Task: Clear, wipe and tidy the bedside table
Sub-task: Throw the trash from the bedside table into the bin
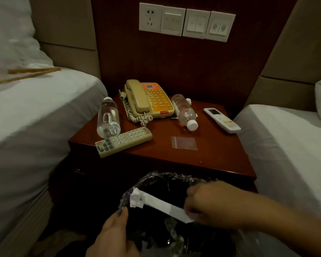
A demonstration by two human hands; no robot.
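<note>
Clearing is only beginning: the right hand (209,203) is pinching a white paper strip (161,204) over the lined bin (156,180), whose rim the left hand (112,236) is gripping. Two bottles (108,117), remotes (123,141) and a small clear bag (183,143) are still lying on the desk (220,156), which looks unwiped.

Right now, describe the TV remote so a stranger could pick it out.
Start at the phone on the bedside table. The TV remote lies at the front left edge, overhanging. It is beige with grey keys; the other remote is white, far right.
</note>
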